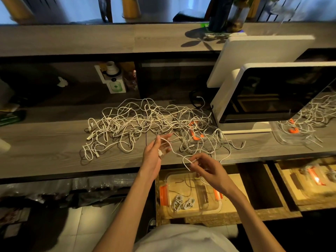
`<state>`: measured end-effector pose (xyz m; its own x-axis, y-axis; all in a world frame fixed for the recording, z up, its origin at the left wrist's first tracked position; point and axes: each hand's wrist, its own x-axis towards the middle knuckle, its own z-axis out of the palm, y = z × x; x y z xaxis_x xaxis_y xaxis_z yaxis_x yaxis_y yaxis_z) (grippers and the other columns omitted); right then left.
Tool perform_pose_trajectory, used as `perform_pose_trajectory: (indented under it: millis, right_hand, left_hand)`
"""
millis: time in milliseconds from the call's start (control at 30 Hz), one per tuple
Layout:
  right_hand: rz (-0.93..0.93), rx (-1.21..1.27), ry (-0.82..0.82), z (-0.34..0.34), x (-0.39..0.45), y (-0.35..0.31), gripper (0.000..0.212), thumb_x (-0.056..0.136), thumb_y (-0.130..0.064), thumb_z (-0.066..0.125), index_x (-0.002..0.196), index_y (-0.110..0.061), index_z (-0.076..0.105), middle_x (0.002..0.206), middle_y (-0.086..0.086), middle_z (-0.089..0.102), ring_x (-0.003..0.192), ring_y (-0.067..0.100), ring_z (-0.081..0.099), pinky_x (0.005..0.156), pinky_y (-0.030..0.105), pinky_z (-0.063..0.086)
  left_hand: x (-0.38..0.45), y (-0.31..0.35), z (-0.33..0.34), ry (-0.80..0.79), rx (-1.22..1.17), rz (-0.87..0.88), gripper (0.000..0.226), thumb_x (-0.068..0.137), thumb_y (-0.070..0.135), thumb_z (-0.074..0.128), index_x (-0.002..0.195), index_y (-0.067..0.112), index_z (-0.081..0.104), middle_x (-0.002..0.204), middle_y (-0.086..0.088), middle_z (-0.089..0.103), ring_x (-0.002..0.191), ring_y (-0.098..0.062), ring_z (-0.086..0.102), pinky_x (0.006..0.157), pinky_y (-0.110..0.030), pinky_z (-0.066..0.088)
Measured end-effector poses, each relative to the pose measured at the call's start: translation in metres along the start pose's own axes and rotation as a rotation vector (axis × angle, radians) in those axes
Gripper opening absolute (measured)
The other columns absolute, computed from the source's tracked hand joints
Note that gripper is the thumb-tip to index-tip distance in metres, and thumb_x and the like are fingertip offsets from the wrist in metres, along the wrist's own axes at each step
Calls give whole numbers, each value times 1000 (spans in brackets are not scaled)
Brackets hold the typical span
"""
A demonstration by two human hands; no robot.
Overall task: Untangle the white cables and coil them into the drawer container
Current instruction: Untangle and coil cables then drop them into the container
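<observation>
White cables (145,122) are lying tangled beyond both hands while the left hand (154,155) is gripping one plug end and the right hand (203,168) is pinching that strand, likely ready for coiling into the drawer container (192,195) beneath.

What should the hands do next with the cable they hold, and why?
Probably wind it into a coil: the left hand holds one plug end, the right hand pinches the same white cable farther along, and two coils already lie in the drawer container.
</observation>
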<state>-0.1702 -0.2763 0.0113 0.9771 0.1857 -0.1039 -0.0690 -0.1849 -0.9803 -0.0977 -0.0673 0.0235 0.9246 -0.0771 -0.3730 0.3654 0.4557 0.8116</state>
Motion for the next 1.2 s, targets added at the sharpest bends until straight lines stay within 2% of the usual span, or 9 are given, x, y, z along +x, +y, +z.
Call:
perform_pose_trajectory:
  millis: [100,200,333,533,633,700,900,1067,1200]
  right_hand:
    - [-16,-12,26,1,-4,0,12,99,-13,65,111,-12,69,92,5,73,84,12,69,70,21,52]
    - [-19,-55,40,3,-4,3,11,96,-17,70,107,-17,74,97,0,74,90,13,69,76,21,52]
    - [-37,-57,7,7,-2,1,12,93,-22,72,104,-20,77,106,-5,73,103,16,68,86,25,55]
    - [-48,-45,59,6,20,-13,12,94,-19,72,104,-16,77,98,-3,73,86,25,64,75,27,50]
    - [-78,-126,142,6,33,-20,11,93,-19,74,102,-17,78,96,-7,74,86,5,65,76,15,48]
    - [-90,-219,186,4,40,-21,9,93,-21,74,101,-21,78,96,-12,75,92,3,66,79,14,49]
    - [-97,-240,153,-11,45,-28,15,88,-29,76,100,-20,78,95,-10,75,89,10,70,79,23,57]
    - [-97,-321,152,-42,39,-34,13,89,-36,72,99,-30,75,93,-17,73,85,9,70,73,23,58]
    - [-96,-357,179,-67,29,-29,21,92,-41,65,105,-27,75,89,-6,71,81,17,66,68,33,55]
  left_hand:
    - [2,-3,-1,21,-52,23,39,110,23,35,107,2,67,97,-16,72,97,-27,69,87,-39,54]
    - [4,-5,0,75,-1,6,37,110,25,35,101,7,66,78,-4,68,82,-21,69,87,-42,55]
    - [3,-8,2,76,145,-5,35,110,26,37,98,8,64,70,1,56,61,-12,52,62,-27,46]
    - [-5,-9,11,-132,618,-95,42,110,34,36,105,7,67,82,-5,61,65,-9,52,55,-19,40]
    - [-13,-6,17,-248,574,-200,57,105,56,32,101,13,69,74,0,63,62,-7,54,57,-21,38]
    - [-14,-4,19,-331,539,-222,65,102,65,29,91,14,68,70,1,60,58,-6,51,55,-20,35]
    - [-13,2,14,-433,596,-114,44,107,40,40,96,5,65,63,5,50,50,-3,41,52,-18,30]
    - [-8,7,4,-227,524,-4,47,107,39,40,104,4,71,65,5,54,54,-5,43,51,-17,31]
    - [-3,11,-4,-18,439,60,40,105,40,44,107,10,71,76,1,61,56,-4,46,52,-16,35]
